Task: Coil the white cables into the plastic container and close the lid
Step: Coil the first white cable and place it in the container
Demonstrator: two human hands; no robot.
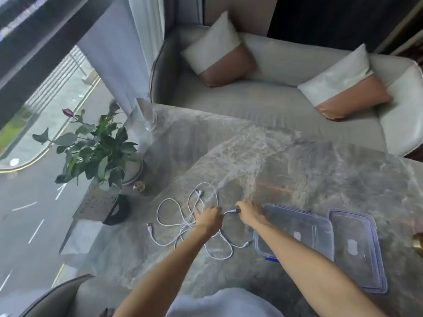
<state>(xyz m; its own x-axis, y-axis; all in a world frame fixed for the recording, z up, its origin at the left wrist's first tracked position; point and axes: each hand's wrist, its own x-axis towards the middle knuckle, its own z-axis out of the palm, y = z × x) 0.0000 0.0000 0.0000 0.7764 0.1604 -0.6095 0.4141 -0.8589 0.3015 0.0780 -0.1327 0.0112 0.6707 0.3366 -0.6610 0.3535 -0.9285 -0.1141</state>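
White cables [174, 212] lie in a loose tangle on the marble table [297, 170], left of centre. My left hand [209, 217] is closed on a strand of the tangle. My right hand [249, 212] pinches a connector end of a cable between us. A short stretch of cable runs between the two hands. The clear plastic container [306, 227] sits open just right of my right forearm, which covers its near left part. Its clear lid [357, 250], edged in blue, lies flat to the right of it.
A potted plant [96, 149] and a glass vase [148, 117] stand at the table's left edge, beside a small dark stand [114, 210]. A brass object [418, 243] pokes in at the right. A sofa with two cushions [219, 53] lies beyond the table.
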